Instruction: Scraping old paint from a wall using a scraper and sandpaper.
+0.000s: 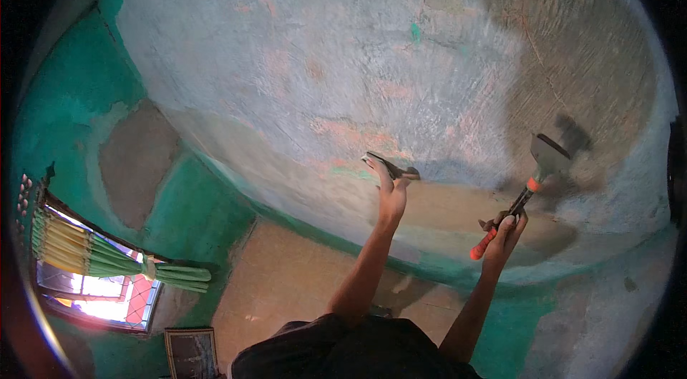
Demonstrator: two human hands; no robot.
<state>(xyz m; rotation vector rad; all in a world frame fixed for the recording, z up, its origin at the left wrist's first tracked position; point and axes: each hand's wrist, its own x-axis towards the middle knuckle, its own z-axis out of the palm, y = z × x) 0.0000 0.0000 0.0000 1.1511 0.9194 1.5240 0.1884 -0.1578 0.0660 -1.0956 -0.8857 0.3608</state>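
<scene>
Wall (236,42) looks part-stripped, pink patches (351,134) remaining; right hand (505,234) clamps fingers round 1 scraper (533,184); whether left hand (391,198) grips anything, I cannot tell.

- Floor (300,264): tan-brown tile with a mottled surface and thin, paler joint lines, one of which shows on its right-hand part.
- Its far edge meets a green band (343,244) at the foot of the plastered wall (343,57); its left edge runs along a green side wall (193,200).
- A soft-edged shadow (409,292) falls across the tiles between the forearms.
- Low in that gap is a small dark shape (383,312), too hidden to identify or to say whether it rests on the tiles.
</scene>
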